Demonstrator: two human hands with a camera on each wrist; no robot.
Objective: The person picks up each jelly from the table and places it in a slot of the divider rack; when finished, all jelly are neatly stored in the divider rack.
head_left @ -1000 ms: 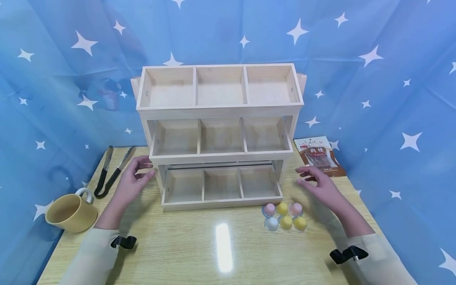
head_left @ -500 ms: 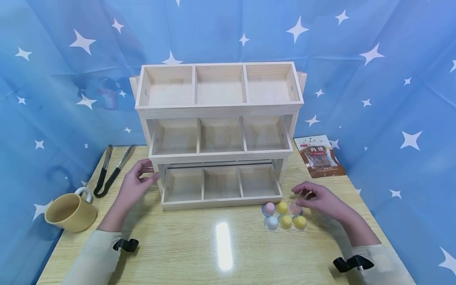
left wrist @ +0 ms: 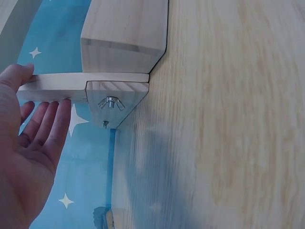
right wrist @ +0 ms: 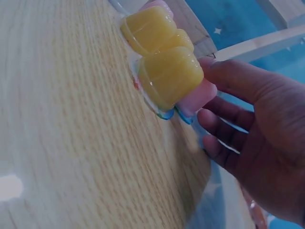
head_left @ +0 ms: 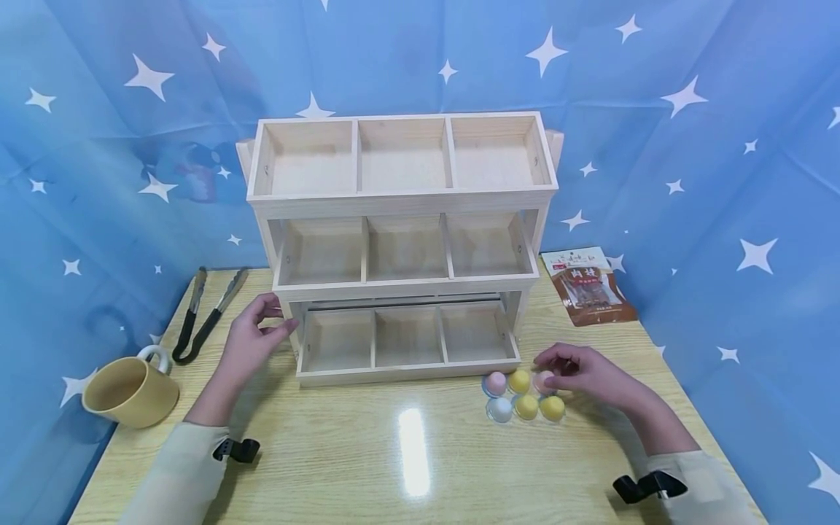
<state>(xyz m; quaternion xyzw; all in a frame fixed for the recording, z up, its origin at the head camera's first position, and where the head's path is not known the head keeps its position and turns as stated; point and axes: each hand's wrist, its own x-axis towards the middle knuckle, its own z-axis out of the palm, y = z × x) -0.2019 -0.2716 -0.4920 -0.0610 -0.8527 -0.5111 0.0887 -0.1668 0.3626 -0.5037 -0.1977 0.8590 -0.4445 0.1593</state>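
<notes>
My left hand (head_left: 254,334) reaches to the left leg of a pale wooden three-tier shelf (head_left: 407,288). In the left wrist view its thumb lies on one side of the wooden post (left wrist: 59,87), its loosely extended fingers (left wrist: 56,125) at the other. On the table, beside the shelf's lower right corner, sits a cluster of small jelly cups: a yellow cup (head_left: 553,408), a white cup (head_left: 499,410) and several others, yellow and pink. My right hand (head_left: 593,375) bends thumb and fingers round the pink jelly cup (right wrist: 198,98) at the back right, partly hidden behind a yellow one.
Black-handled tongs (head_left: 214,321) lie at the far left, with a yellow mug (head_left: 134,394) in front of them. A brown-and-white food packet (head_left: 587,288) lies at the back right. Each shelf tier has three compartments. A blue starry curtain (head_left: 722,182) surrounds the table.
My right hand has come down and forward from above the table to the back pink jelly cup. My left hand has shifted slightly right, its thumb now at the shelf's leg.
</notes>
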